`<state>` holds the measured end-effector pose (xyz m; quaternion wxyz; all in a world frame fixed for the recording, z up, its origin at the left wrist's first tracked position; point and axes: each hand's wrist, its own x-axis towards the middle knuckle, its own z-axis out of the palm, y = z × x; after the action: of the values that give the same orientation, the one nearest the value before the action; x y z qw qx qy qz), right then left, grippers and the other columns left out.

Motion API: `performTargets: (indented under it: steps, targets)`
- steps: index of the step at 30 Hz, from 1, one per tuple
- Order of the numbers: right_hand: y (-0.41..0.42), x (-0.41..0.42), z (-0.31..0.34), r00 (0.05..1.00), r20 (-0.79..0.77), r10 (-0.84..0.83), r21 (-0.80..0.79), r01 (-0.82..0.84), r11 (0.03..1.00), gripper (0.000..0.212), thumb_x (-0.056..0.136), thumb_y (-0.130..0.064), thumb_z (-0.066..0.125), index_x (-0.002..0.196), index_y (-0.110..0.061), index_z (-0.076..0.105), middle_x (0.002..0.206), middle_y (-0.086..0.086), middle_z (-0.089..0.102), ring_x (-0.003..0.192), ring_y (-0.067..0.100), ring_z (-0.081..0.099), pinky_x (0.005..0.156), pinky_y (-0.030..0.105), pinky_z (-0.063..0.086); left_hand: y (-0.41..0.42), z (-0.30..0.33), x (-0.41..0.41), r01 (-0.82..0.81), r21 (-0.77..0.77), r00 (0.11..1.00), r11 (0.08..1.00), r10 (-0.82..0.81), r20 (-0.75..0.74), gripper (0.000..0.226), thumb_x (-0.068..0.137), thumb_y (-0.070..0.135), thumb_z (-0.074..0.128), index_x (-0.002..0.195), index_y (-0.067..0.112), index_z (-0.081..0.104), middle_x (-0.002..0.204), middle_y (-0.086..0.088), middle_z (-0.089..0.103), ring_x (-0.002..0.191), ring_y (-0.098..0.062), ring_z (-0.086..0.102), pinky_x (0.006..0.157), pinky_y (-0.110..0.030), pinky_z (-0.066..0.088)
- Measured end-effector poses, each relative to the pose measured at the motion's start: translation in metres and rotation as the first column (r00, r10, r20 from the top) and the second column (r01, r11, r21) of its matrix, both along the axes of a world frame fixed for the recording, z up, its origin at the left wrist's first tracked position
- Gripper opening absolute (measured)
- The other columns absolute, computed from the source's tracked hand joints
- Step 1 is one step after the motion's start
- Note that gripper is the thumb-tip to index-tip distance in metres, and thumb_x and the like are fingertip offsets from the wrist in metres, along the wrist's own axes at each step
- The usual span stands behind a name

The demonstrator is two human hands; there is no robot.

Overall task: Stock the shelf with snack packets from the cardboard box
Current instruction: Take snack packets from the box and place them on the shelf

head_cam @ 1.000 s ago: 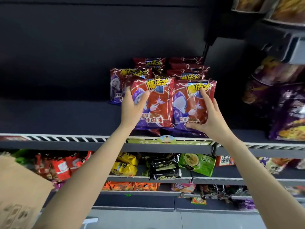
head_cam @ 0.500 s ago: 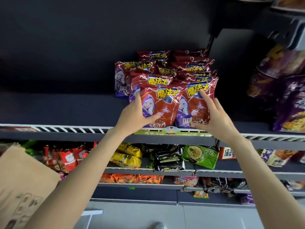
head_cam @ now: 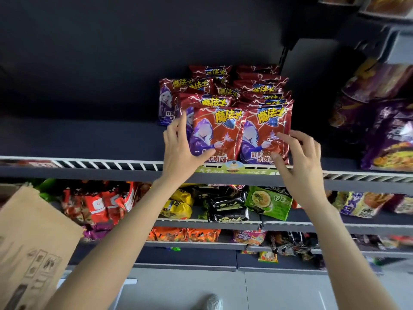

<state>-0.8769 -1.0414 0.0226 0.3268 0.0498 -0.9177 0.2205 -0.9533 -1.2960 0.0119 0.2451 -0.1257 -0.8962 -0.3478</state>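
Both arms raised; left hand (head_cam: 178,151), right hand (head_cam: 300,157) fingers spread.

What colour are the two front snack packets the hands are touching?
The front snack packets are red with a purple hooded figure and yellow lettering, seen in the head view.
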Motion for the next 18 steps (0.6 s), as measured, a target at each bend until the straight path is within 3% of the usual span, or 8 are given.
performTargets:
  steps: [4, 8, 11, 14, 18]
  targets:
    - [-0.046, 0.014, 0.020, 0.969, -0.207, 0.135, 0.035, -0.130, 0.991, 0.027, 0.096, -0.019, 0.050, 0.115, -0.002, 0.061, 0.112, 0.012, 0.060, 0.104, 0.025, 0.050, 0.089, 0.025, 0.036, -0.021, 0.008, 0.024, 0.009, 0.096, 1.000, 0.995, -0.006, -0.030, 0.062, 0.088, 0.050, 0.054, 0.138, 0.016, 0.042, 0.133, -0.003, 0.047, 0.121, -0.018, 0.043, 0.100, -0.033, 0.040]
    - [-0.113, 0.018, 0.030, 0.878, -0.317, 0.357, 0.119, -0.337, 0.934, 0.019, 0.096, -0.013, 0.052, 0.102, -0.001, 0.065, 0.090, 0.009, 0.067, 0.081, 0.025, 0.059, 0.069, 0.033, 0.047, -0.071, 0.023, 0.070, 0.002, 0.108, 0.987, 0.994, 0.015, -0.157, 0.033, 0.092, 0.039, 0.047, 0.103, 0.016, 0.069, 0.091, 0.010, 0.070, 0.083, -0.006, 0.063, 0.069, -0.035, 0.053]
    - [-0.173, 0.024, 0.033, 0.789, -0.306, 0.533, 0.167, -0.506, 0.846, 0.018, 0.095, -0.014, 0.054, 0.097, -0.004, 0.069, 0.075, 0.005, 0.067, 0.066, 0.020, 0.062, 0.054, 0.031, 0.049, -0.127, 0.032, 0.116, -0.076, -0.100, 0.934, 0.992, 0.035, -0.356, 0.032, 0.095, 0.032, 0.049, 0.081, 0.016, 0.073, 0.067, 0.010, 0.068, 0.059, -0.002, 0.062, 0.053, -0.020, 0.048]
    - [-0.236, 0.029, 0.030, 0.697, -0.197, 0.689, 0.201, -0.659, 0.725, 0.018, 0.094, -0.018, 0.055, 0.089, -0.010, 0.070, 0.068, 0.000, 0.065, 0.059, 0.018, 0.062, 0.048, 0.031, 0.049, -0.191, 0.035, 0.163, -0.217, -0.334, 0.916, 0.917, 0.073, -0.395, 0.032, 0.093, 0.028, 0.051, 0.068, 0.017, 0.069, 0.055, 0.009, 0.061, 0.050, -0.005, 0.055, 0.049, -0.017, 0.040]
    - [-0.328, 0.033, 0.025, 0.611, 0.212, 0.763, 0.184, -0.792, 0.583, 0.034, 0.094, -0.047, 0.041, 0.093, -0.024, 0.066, 0.076, -0.010, 0.066, 0.069, 0.014, 0.065, 0.056, 0.033, 0.051, -0.285, 0.032, 0.221, -0.252, -0.510, 0.960, 0.822, 0.277, -0.027, 0.028, 0.086, 0.037, 0.043, 0.088, 0.028, 0.070, 0.072, 0.011, 0.067, 0.068, -0.011, 0.063, 0.053, -0.028, 0.052]
